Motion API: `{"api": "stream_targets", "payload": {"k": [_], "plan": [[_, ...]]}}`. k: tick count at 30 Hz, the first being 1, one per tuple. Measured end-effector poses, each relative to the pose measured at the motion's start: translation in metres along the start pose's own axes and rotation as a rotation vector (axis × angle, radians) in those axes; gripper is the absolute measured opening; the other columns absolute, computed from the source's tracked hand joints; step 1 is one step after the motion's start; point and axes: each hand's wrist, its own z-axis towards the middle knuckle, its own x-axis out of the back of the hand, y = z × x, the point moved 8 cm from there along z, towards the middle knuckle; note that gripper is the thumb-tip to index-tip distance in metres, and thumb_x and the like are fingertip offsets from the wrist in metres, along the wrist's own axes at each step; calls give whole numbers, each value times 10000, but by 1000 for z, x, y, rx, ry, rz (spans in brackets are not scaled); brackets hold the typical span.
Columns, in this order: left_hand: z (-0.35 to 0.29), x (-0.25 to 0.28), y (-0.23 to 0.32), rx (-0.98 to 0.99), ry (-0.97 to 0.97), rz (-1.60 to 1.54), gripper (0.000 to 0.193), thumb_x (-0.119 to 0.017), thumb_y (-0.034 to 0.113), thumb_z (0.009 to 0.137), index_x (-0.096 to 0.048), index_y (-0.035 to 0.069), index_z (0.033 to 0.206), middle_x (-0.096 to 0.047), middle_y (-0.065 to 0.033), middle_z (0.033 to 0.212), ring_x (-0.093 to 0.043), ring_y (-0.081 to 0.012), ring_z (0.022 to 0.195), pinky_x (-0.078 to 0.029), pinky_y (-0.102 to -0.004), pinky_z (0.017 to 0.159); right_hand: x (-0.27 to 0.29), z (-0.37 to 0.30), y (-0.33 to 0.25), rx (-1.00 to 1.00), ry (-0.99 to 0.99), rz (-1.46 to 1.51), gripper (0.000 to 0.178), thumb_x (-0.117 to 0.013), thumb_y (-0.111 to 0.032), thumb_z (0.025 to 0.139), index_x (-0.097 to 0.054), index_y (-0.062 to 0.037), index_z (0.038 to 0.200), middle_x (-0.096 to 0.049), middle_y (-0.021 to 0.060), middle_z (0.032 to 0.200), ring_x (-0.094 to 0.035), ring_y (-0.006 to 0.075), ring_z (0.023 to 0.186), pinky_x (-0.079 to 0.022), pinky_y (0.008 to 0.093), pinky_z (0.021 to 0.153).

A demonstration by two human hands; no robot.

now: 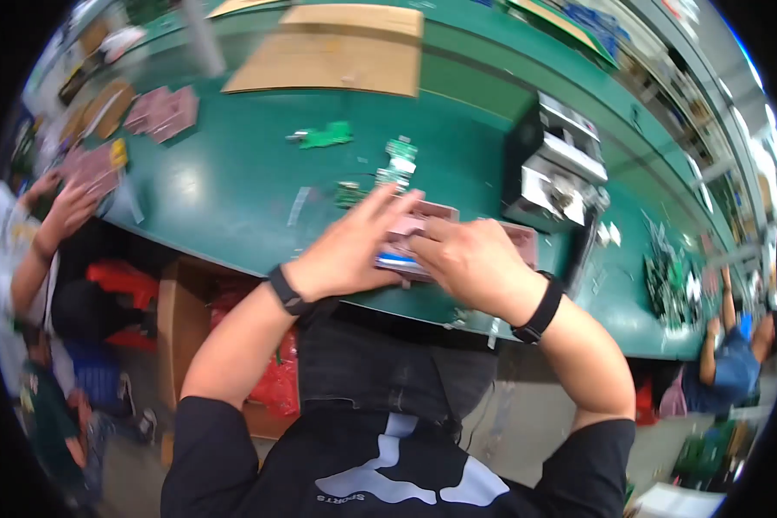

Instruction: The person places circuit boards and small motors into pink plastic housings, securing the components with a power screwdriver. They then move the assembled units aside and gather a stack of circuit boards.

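A pink plastic housing point(439, 210) lies on the green bench in front of me, partly covered by both hands. My left hand point(347, 244) is closed on its left side, fingers over the far edge and thumb at the near edge. My right hand point(475, 262) is closed, its fingertips bent down into the housing; whatever they pinch is hidden. A blue-and-white part point(396, 258) shows at the housing's near left. Another pink piece point(523, 242) sticks out beyond my right hand. Just past my left fingers lie green circuit boards point(399, 157).
A black-and-silver machine point(554, 164) stands at the right. Another green board point(326, 135) and cardboard point(332, 53) lie farther back. Pink housings point(164, 112) sit at the left, where a co-worker's hands hold another point(95, 170). Dark cables and boards point(672, 276) are heaped at the right.
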Motion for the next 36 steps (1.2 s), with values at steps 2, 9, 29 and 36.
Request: {"api": "stream_targets", "payload": {"k": [2, 9, 29, 36], "plan": [[-11, -6, 5, -30, 27, -39, 1152, -952, 241, 675, -305, 150, 1624, -308, -270, 1608, -420, -490, 1434, -466, -493, 1133, -33, 6, -2, 55, -321, -154, 148, -740, -240, 866, -737, -109, 934, -711, 67, 804, -724, 267, 728, -574, 386, 628], [-19, -23, 14, 46, 12, -173, 1230, -968, 232, 623, -271, 147, 1633, -361, -243, 1564, -461, -459, 1404, -483, -483, 1113, -29, -4, -16, 145, -425, -170, 74, -702, -170, 810, -741, -112, 788, -717, 75, 751, -738, 269, 707, -584, 395, 623], [-17, -19, 28, -74, 194, -162, 953, -941, 224, 630, -498, 119, 1467, -549, -195, 1395, -546, -432, 1273, -481, -506, 1067, 10, -23, 19, -196, -172, 239, 114, -630, -119, 967, -677, -16, 954, -672, 156, 765, -673, 321, 678, -516, 438, 623], [-33, 12, 52, -17, 290, -87, 804, -951, 218, 677, -615, 100, 1398, -578, -196, 1418, -590, -389, 1285, -521, -455, 1024, -16, -52, 27, -809, -137, 958, 198, -632, -168, 1034, -693, 21, 1039, -595, 48, 652, -511, 80, 481, -447, 282, 498]]}}
